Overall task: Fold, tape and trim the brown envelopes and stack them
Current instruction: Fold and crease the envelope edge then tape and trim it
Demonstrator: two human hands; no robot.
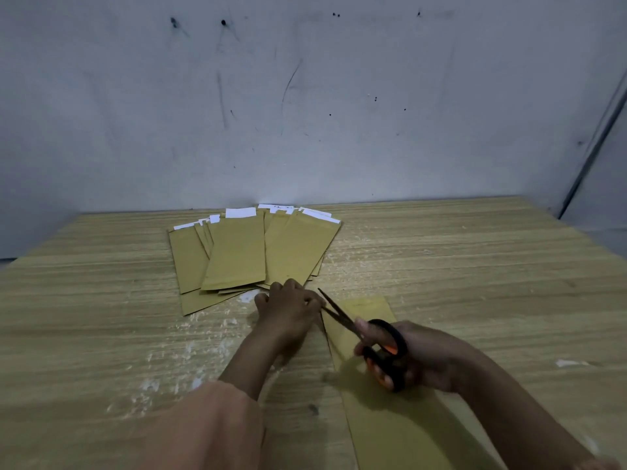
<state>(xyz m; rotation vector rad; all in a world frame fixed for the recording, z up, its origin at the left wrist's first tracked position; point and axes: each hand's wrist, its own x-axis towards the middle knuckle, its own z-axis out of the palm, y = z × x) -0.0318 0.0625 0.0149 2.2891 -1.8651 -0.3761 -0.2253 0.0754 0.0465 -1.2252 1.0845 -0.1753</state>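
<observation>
My right hand [417, 354] holds the scissors [369, 337], fingers through the black-and-orange loops, blades parted and pointing away toward the envelope's far left corner, lined up for a trim cut there. My left hand [291, 307] presses down at that same corner, fingers curled; I cannot tell whether it pinches the paper edge or a tape tail, but I judge it steadies the piece so the blades meet taut material. The envelope [380, 412] lies flat on the tabletop [475, 266], running lengthwise toward me, so the working end sits within reach of both hands. The pile [251, 252] of brown envelopes with white strips at their far ends is fanned loosely just beyond my left hand, near the wall, clear of the cutting spot. Whitish scuffs mark the wood near my left forearm.
</observation>
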